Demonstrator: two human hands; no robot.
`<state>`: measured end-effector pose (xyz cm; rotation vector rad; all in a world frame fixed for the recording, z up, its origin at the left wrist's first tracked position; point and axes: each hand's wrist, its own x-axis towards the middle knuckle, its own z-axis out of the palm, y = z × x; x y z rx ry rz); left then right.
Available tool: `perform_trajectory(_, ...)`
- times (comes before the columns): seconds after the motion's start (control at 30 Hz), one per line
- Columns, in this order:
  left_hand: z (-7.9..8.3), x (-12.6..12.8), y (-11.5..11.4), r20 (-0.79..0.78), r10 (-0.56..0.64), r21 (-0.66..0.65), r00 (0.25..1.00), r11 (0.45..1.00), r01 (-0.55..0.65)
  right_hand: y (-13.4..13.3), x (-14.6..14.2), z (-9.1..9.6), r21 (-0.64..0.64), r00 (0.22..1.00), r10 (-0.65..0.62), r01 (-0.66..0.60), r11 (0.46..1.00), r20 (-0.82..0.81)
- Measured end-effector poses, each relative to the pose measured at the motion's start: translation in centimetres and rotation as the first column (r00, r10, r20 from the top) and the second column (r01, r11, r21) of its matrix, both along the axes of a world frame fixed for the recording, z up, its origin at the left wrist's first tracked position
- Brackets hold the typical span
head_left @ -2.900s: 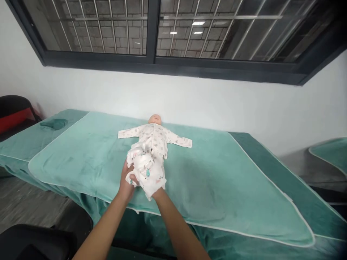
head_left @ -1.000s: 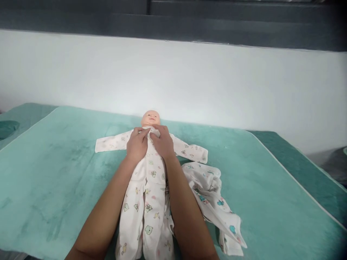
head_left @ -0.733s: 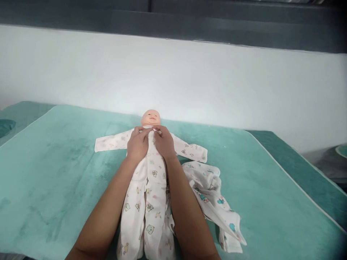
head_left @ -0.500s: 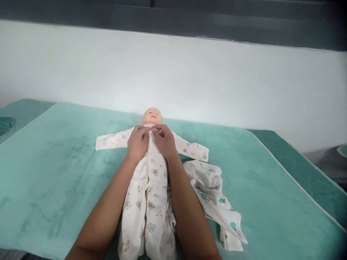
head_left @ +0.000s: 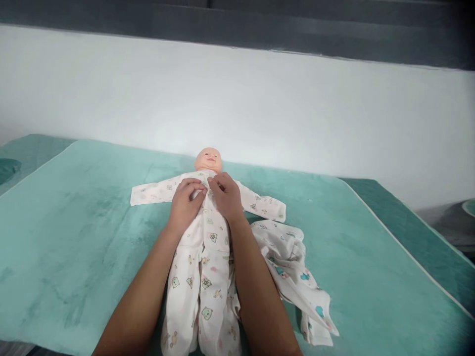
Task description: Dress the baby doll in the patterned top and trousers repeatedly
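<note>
A baby doll (head_left: pixel 208 159) lies on its back, dressed in a white baby romper (head_left: pixel 215 267) printed with small animals. Both sleeves stretch out sideways and the legs point towards me. At the chest, my left hand (head_left: pixel 187 202) has its thumb and fingers closed at the front opening of the romper. Just beside it, my right hand (head_left: pixel 226 195) pinches the other edge of the opening below the neckline. My fingers cover the fastening, so its details are hidden.
A second white printed baby garment (head_left: pixel 293 267) lies crumpled to the right of the doll. Everything rests on a green cloth (head_left: pixel 92 237) with a pale seam. A white wall (head_left: pixel 237 104) rises behind it.
Both hands have moved slightly down the chest from the neckline, the left one more. The collar now shows closed together under the doll's chin.
</note>
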<state>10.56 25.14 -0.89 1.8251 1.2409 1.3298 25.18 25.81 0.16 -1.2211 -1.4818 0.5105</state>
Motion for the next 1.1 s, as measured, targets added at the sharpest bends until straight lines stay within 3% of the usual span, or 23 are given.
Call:
perform_trajectory(0.23, 0.1, 0.0, 0.0, 0.003, -0.029, 0.016, 1.0, 0.999, 0.029, -0.2, 0.0, 0.1, -0.086, 0.996, -0.018, 0.011, 0.996, -0.088)
perform_trajectory(0.5, 0.4, -0.2, -0.2, 0.008, -0.08, -0.004, 0.997, 0.997, 0.08, -0.1, 0.1, 0.4, -0.078, 0.944, 0.099, -0.129, 0.989, -0.315)
perform_trajectory(0.67, 0.4, -0.6, 0.0, 0.048, -0.119, 0.004, 0.992, 0.993, 0.119, -0.6, 0.2, 0.7, -0.064, 0.972, 0.116, -0.131, 0.989, -0.202)
perform_trajectory(0.83, 1.3, -2.8, 0.2, -0.13, -0.376, -0.098, 0.918, 0.926, 0.365, -2.1, 1.0, 1.2, -0.002, 0.98, 0.166, -0.167, 0.986, 0.112)
perform_trajectory(0.93, 2.0, -4.2, 0.0, -0.215, -0.492, -0.149, 0.844, 0.87, 0.469, -3.3, 1.3, 1.1, -0.007, 0.979, 0.177, -0.178, 0.984, 0.105)
perform_trajectory(1.1, 2.4, -4.6, -0.5, -0.239, -0.52, -0.164, 0.82, 0.854, 0.494, -5.2, 1.2, 0.5, -0.134, 0.985, 0.157, -0.146, 0.98, 0.077)
